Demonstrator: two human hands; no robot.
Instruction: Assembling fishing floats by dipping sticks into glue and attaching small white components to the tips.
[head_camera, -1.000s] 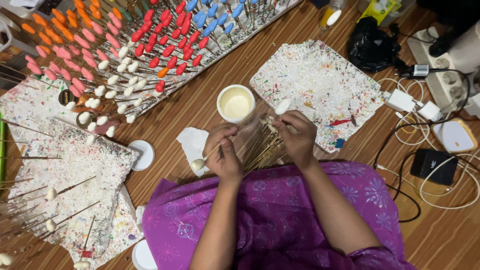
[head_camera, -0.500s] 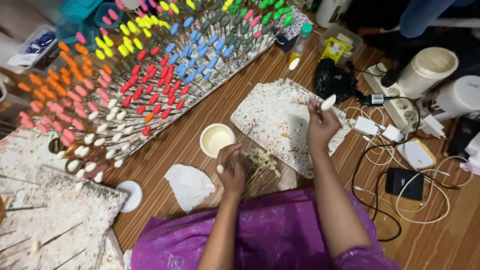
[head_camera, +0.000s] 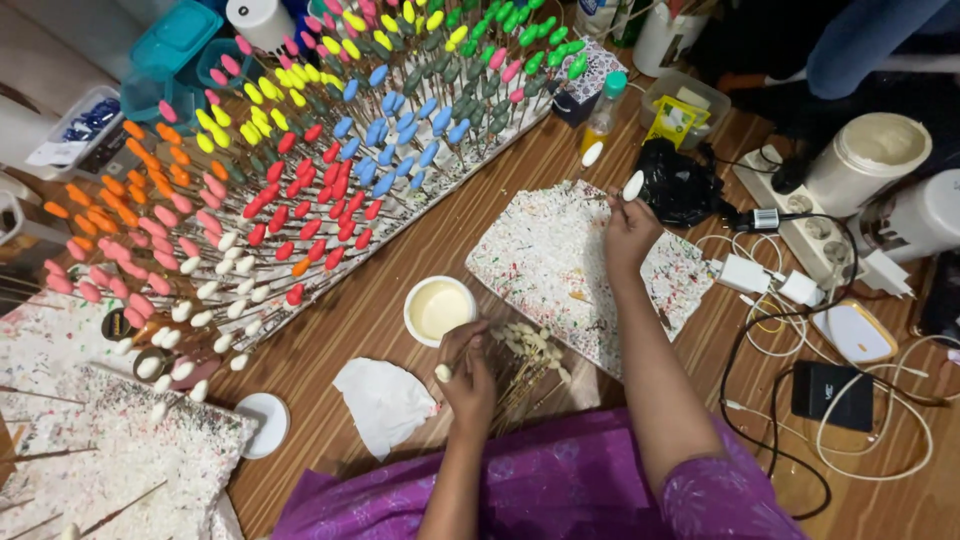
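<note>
My right hand (head_camera: 628, 230) is stretched forward over a paint-speckled board (head_camera: 560, 270) and holds up a thin stick with a white oval tip (head_camera: 633, 185). Close to my body, my left hand (head_camera: 468, 372) grips another stick with a small white bulb (head_camera: 443, 373), just below a round cup of cream paint (head_camera: 439, 309). A bundle of white-tipped sticks (head_camera: 528, 350) lies on the wooden floor between my two arms. Beyond the cup stands a large slanted rack (head_camera: 300, 170) filled with several rows of sticks tipped in orange, pink, red, yellow, blue, green and white.
A crumpled white tissue (head_camera: 385, 402) and a round white lid (head_camera: 264, 423) lie left of my left hand. Speckled foam boards (head_camera: 100, 460) hold more sticks at the lower left. Right of the board are a black bag (head_camera: 680, 185), a power strip (head_camera: 800, 225), tangled cables, and white containers (head_camera: 866, 160).
My right hand lifted a white-tipped stick out of the bundle and carried it forward past the speckled board. My left hand stayed by the cup. The view tilted up toward the rack.
</note>
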